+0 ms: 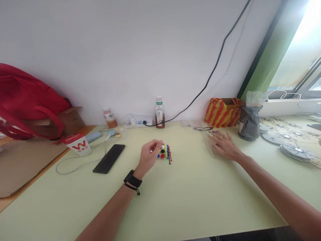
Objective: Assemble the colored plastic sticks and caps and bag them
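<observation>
My left hand, with a black band at the wrist, is over the middle of the table with thumb and index finger pinched together. What sits at its fingertips is too small to name. Right beside it lie small round pieces, among them a red one and a black one. Thin coloured sticks in yellow-green, blue, red and black lie just to their right. My right hand reaches to the right with fingers spread, low over the table. Near its fingertips is a thin dark-handled tool, partly hidden.
A black phone and a red-white carton are on the left. Bottles and a power strip line the wall. To the right stand a striped bag, a grey-wrapped bundle and flat discs.
</observation>
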`<state>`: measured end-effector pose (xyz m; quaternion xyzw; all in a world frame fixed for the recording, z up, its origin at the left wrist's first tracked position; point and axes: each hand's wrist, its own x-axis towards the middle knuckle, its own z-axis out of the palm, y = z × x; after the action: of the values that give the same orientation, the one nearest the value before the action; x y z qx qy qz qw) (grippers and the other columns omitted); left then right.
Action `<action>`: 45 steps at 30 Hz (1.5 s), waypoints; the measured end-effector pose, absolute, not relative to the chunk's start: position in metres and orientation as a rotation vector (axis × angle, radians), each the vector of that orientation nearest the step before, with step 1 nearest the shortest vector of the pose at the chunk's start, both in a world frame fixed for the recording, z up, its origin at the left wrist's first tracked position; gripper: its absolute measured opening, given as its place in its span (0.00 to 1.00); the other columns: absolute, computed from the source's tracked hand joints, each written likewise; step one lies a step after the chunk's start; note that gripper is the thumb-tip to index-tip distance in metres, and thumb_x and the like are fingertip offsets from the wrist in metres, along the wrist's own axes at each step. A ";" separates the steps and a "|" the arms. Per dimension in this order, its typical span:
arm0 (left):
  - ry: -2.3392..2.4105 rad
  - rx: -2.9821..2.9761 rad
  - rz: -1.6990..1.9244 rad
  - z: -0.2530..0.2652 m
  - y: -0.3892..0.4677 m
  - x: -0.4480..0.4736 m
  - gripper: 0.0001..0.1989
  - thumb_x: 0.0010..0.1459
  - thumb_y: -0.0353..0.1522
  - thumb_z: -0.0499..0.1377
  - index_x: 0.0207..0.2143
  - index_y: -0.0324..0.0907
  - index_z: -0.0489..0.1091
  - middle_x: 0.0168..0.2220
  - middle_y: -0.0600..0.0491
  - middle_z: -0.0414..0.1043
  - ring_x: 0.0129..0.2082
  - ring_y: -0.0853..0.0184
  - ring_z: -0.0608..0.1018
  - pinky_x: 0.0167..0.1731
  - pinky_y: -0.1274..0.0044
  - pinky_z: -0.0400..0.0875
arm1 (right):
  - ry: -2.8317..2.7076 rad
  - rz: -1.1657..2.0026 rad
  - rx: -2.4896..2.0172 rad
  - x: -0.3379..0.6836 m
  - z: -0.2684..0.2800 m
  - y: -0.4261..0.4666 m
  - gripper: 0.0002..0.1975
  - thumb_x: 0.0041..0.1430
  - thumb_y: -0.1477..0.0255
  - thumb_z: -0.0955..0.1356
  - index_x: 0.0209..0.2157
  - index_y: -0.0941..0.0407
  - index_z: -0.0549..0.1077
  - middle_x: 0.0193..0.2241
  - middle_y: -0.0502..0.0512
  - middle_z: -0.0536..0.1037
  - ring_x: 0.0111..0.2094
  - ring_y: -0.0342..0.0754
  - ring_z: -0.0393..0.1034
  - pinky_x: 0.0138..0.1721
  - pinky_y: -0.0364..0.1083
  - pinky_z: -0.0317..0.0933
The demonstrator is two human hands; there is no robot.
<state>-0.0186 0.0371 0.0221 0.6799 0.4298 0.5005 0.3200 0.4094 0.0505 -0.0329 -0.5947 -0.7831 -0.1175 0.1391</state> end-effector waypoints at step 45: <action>1.026 2.646 0.848 0.025 0.037 -0.042 0.05 0.60 0.31 0.64 0.33 0.46 0.80 0.40 0.49 0.79 0.46 0.56 0.73 0.49 0.64 0.70 | -2.091 0.430 -1.222 0.223 -0.033 0.021 0.12 0.68 0.77 0.63 0.40 0.54 0.78 0.41 0.59 0.79 0.45 0.53 0.72 0.48 0.53 0.66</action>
<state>-0.0422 0.0372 0.0253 0.8896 0.3451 0.2853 0.0897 0.2228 0.0211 -0.0325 -0.4683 -0.8011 0.1649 0.3342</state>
